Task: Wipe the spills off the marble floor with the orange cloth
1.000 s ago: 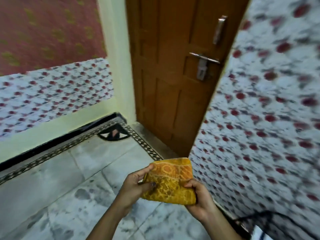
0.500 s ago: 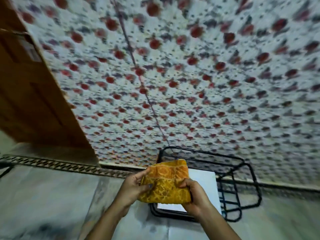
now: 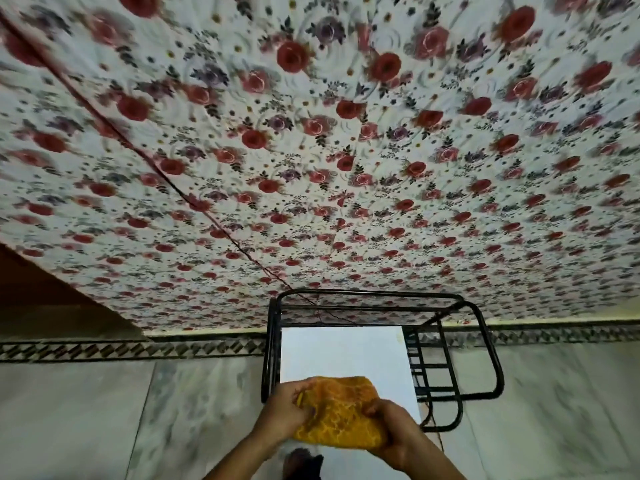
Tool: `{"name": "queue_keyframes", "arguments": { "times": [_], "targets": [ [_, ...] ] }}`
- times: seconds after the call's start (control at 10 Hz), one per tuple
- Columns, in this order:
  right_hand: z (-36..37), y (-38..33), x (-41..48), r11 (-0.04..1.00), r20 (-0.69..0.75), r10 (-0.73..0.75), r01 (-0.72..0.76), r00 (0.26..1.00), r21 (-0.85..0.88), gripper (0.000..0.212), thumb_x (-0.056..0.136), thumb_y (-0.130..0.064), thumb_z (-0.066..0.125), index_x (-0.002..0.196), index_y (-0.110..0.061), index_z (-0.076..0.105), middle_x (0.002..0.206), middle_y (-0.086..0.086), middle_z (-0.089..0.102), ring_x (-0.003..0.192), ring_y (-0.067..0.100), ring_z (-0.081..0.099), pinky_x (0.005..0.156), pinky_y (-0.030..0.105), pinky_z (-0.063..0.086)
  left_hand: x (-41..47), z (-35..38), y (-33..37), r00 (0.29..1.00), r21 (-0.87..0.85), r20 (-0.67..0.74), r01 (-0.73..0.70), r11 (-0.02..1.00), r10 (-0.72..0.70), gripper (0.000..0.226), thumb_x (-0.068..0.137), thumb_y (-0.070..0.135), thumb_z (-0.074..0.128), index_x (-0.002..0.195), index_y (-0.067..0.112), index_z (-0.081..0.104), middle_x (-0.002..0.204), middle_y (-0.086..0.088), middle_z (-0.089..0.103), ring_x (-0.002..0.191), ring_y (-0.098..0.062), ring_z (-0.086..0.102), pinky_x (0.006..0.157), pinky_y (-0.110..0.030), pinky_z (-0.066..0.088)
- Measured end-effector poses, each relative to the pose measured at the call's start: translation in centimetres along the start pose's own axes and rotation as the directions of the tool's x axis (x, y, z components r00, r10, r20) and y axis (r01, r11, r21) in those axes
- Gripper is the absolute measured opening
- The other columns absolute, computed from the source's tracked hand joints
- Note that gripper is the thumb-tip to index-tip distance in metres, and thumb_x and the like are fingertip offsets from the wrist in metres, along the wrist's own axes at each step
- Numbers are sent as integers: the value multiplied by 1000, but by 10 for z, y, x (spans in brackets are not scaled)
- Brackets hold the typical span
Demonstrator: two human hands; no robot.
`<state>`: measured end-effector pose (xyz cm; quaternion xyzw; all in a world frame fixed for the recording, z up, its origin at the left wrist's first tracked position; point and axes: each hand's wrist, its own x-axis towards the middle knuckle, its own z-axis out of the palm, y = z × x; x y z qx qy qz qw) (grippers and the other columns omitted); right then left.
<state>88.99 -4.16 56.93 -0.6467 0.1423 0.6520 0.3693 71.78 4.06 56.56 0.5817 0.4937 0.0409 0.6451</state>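
Both my hands hold the folded orange cloth [image 3: 337, 412], patterned in yellow, low in the middle of the view. My left hand [image 3: 285, 412] grips its left edge and my right hand [image 3: 394, 433] grips its lower right corner. The cloth hangs in the air above a black metal rack [image 3: 485, 341] and the grey-veined marble floor [image 3: 104, 410]. No spill is clear on the floor from here.
A white board [image 3: 343, 351] lies on the black rack, which stands against a floral-papered wall [image 3: 346, 150]. A patterned tile border [image 3: 121, 349] runs along the wall base. A brown door [image 3: 41, 306] edge shows at far left. A dark object [image 3: 304, 462] sits below the cloth.
The view has swung right, from the brown door to the floral wall and the black rack. Both hands have kept hold of the cloth and now hold it over the rack.
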Motion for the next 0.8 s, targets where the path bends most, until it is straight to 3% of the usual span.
{"name": "queue_keyframes", "arguments": {
  "times": [0.1,0.2,0.3,0.4,0.5,0.6,0.7,0.8],
  "targets": [
    [1,-10,53,988,-81,-131,124,988,-89,27,82,9,42,100,2,61,94,24,65,84,38,60,68,42,52,44,12,-28,992,153,-57,-101,983,111,43,89,8,54,124,34,51,118,23,51,117,3,46,93,-8,35],
    [-1,-17,102,944,-118,-317,300,941,-138,42,74,8,50,109,-11,63,103,19,68,93,38,62,81,49,54,80,22,-52,976,218,-116,-155,964,183,56,90,3,48,139,28,34,135,16,37,121,0,36,96,-4,29],
    [-14,-15,158,928,-121,-344,318,931,-195,56,66,-7,60,120,-23,54,108,15,66,96,34,62,84,52,53,121,36,-90,985,196,-129,-87,977,114,58,87,12,46,136,38,29,143,9,36,131,-9,36,107,-22,33],
    [-28,-3,199,925,-70,-253,220,965,-308,51,93,-5,53,140,-15,35,132,20,52,99,29,56,79,39,47,146,53,-129,984,317,-114,169,933,-140,62,90,24,45,144,31,15,155,-6,18,140,-22,25,112,-32,26],
    [-42,18,227,883,-54,-191,147,980,-446,48,97,3,41,143,-2,27,139,24,42,88,18,60,60,20,49,150,71,-157,968,365,-82,250,897,-237,60,96,24,44,147,19,12,156,-5,13,141,-21,20,112,-26,19],
    [-42,25,225,732,-32,-256,173,966,-659,51,98,-13,45,146,-11,25,139,19,47,116,32,54,93,34,49,140,84,-161,969,353,-26,239,905,-246,59,95,27,44,146,20,16,154,-2,21,139,-19,25,111,-25,24],
    [-34,17,210,559,14,-349,220,937,-799,55,96,-20,49,146,-11,26,130,17,56,115,32,55,84,29,44,129,86,-151,965,281,-59,261,924,-254,59,95,26,46,146,21,17,152,-1,24,135,-18,32,107,-23,29],
    [-17,3,181,497,76,-297,222,952,-839,46,96,-23,50,139,-13,39,129,13,56,116,27,55,91,26,42,109,85,-132,962,122,-111,264,957,-251,67,93,24,50,146,25,9,152,1,22,129,-17,42,104,-24,34]
  ]
}}
